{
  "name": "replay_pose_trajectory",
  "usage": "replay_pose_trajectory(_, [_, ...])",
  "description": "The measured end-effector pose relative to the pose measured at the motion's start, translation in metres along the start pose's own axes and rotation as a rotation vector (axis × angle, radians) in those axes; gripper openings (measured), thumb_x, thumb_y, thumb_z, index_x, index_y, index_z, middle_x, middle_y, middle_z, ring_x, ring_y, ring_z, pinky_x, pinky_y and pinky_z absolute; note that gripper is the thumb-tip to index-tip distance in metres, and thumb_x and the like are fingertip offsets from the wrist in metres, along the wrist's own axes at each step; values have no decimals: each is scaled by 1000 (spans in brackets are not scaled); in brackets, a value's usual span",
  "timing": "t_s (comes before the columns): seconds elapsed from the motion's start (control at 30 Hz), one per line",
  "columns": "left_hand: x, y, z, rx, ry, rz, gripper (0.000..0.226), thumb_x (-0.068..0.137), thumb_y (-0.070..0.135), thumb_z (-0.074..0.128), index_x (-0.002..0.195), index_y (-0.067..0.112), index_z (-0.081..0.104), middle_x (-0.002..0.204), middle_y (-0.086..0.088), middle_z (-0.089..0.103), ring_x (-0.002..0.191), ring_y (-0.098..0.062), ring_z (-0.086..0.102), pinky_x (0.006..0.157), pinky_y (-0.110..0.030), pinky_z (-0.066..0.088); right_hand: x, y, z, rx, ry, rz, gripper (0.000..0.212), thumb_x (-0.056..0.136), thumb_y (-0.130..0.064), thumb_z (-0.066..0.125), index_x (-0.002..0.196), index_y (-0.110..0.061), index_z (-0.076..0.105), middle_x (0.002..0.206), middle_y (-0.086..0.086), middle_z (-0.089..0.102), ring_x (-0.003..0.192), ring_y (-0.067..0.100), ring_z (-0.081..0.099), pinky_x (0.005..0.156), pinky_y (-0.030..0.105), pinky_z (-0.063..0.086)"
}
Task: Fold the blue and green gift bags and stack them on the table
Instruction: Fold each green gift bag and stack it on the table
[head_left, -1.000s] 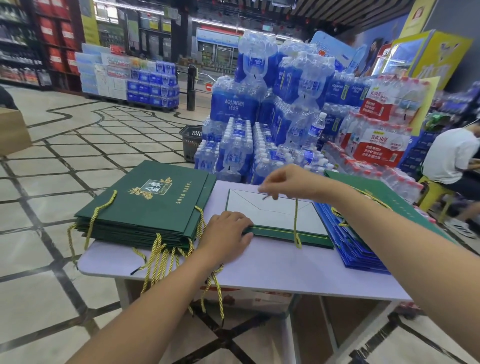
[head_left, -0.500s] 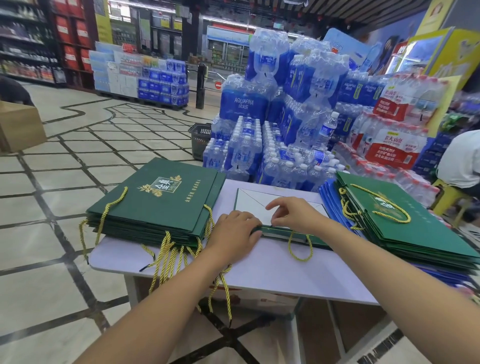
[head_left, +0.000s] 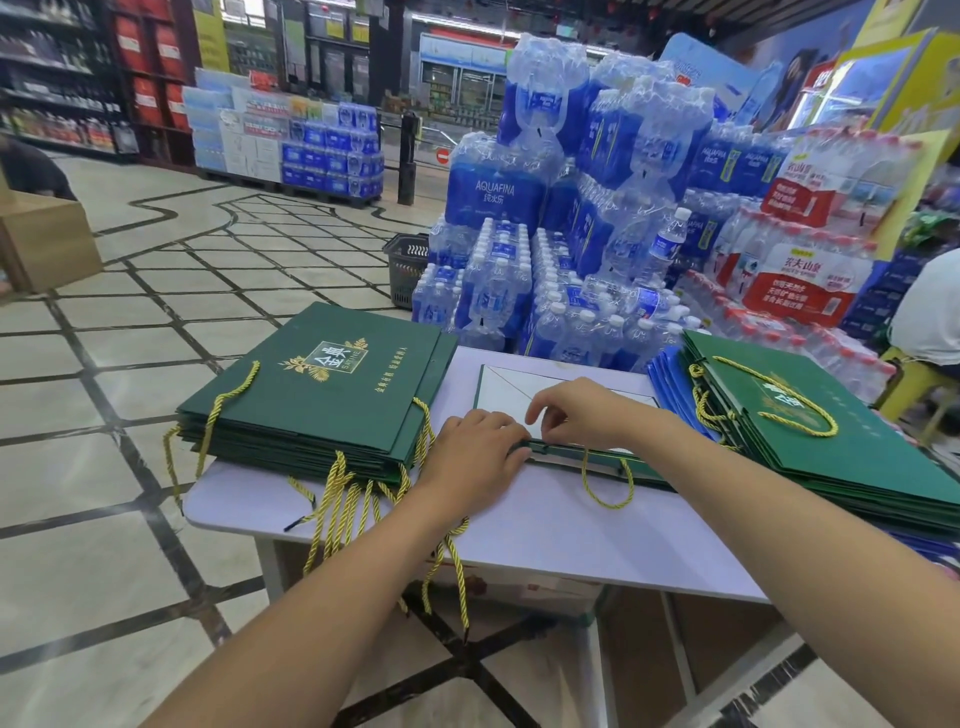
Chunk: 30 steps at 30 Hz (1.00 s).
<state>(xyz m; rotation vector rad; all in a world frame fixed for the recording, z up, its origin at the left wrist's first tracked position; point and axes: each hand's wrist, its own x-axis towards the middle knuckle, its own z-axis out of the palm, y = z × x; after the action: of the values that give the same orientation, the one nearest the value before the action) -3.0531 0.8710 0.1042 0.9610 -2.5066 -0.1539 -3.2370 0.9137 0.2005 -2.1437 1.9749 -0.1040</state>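
Right hand (head_left: 576, 410) has dropped from the lifted cord to the bag's near edge, close beside the left hand (head_left: 472, 452).

Behind: shrink-wrapped blue water packs (head_left: 493, 197), label "AQUAFINA".
White rectangular table (head_left: 519, 540) carries everything.
Left on it: stack of flat dark-green paper gift bags (head_left: 322, 395), gold logo "金典 SATINE".
Right: second green stack (head_left: 831, 447) over blue gift bags (head_left: 670, 384).
Centre: one flattened green paper bag (head_left: 519, 395), white panel up.
Left fingers curl on its near-left corner; right thumb and forefinger pinch the edge.
Gold twisted cord loop (head_left: 605, 488) lies on the tabletop.
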Motion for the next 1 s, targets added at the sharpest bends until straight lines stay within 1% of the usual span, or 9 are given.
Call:
replay_pose_trajectory(0.1, [0,1,-1,-4,-9,-2,35,108,46,37,131,35,61,138,13,58,127,-17,47,101,-42,38,4,2,3,31,42,-1,32,83,-8,70,109,-25,69,86,-11,73,82,4,66,82,27,56])
replay_pose_trajectory(0.2, [0,1,-1,-13,-9,-7,35,108,47,37,131,36,61,137,13,58,127,-18,47,100,-42,37,4,5,5,99,81,14,37,82,-11,78,113,-26,67,91,-12,69,81,6,65,79,24,54])
replay_pose_trajectory(0.3, [0,0,-1,-21,-9,-17,35,108,47,37,131,36,61,136,13,58,127,-17,47,100,-42,37,3,5,8,103,109,-6,38,82,-9,76,115,-26,66,89,-12,71,82,5,65,78,21,52])
replay_pose_trajectory(0.5, [1,2,-2,-37,-10,-34,34,109,47,36,128,37,62,135,14,59,126,-16,47,98,-41,36,2,4,9,110,120,-4,41,81,-7,73,116,-28,65,82,-14,73,84,2,66,83,24,53])
replay_pose_trajectory(0.7, [0,2,-3,-39,-8,-38,34,109,46,36,127,37,63,134,13,60,126,-17,48,97,-41,37,-1,6,7,118,111,2,38,82,-9,74,114,-28,67,82,-14,74,82,-1,67,84,23,54])
replay_pose_trajectory(0.87, [1,2,-3,-31,-11,-36,34,109,46,35,127,37,62,134,13,60,125,-17,48,97,-41,36,-2,5,11,108,109,-3,36,82,-9,71,112,-29,67,83,-16,73,81,1,67,83,24,55])
replay_pose_trajectory(1.0, [0,2,-3,-32,-6,-35,34,109,46,35,127,38,63,134,13,60,125,-17,48,96,-41,37,-2,7,13,166,109,53,38,83,-11,72,114,-31,67,85,-16,74,83,2,67,84,24,55])
